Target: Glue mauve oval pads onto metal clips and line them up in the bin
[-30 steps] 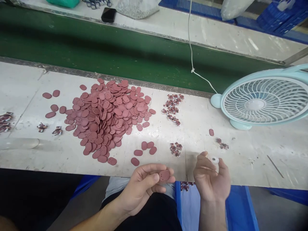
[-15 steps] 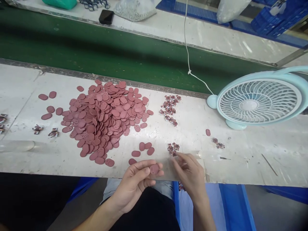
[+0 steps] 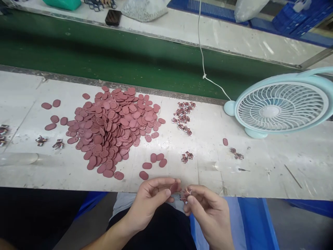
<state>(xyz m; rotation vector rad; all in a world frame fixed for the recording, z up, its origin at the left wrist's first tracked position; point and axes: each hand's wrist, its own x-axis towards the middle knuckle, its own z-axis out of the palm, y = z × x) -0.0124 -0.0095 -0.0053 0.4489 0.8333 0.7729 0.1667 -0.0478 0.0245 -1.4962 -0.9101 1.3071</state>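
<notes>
Near the table's front edge, my left hand (image 3: 153, 199) pinches a reddish oval disc (image 3: 174, 188) between thumb and fingers. Just right of it, my right hand (image 3: 208, 208) grips a small brown and white figure piece (image 3: 185, 194) at its fingertips. The two held pieces are close together; whether they touch is hard to tell. Several loose oval discs (image 3: 147, 166) lie beyond my left hand, and a large pile of discs (image 3: 109, 128) spreads behind them. A small cluster of figure pieces (image 3: 187, 157) lies beyond my right hand, with a larger cluster (image 3: 184, 114) farther back.
A light blue fan (image 3: 270, 111) lies at the right, its white cord (image 3: 201, 45) running up and back. A thin stick (image 3: 292, 176) is at the right front. Below the table edge sits a blue bin (image 3: 256, 222). A back shelf holds a black box (image 3: 113, 17) and plastic bag (image 3: 145, 9).
My right hand has moved from the small cluster back toward my left hand, now with a figure piece in its fingers. The cluster is smaller. My left hand has tilted the disc.
</notes>
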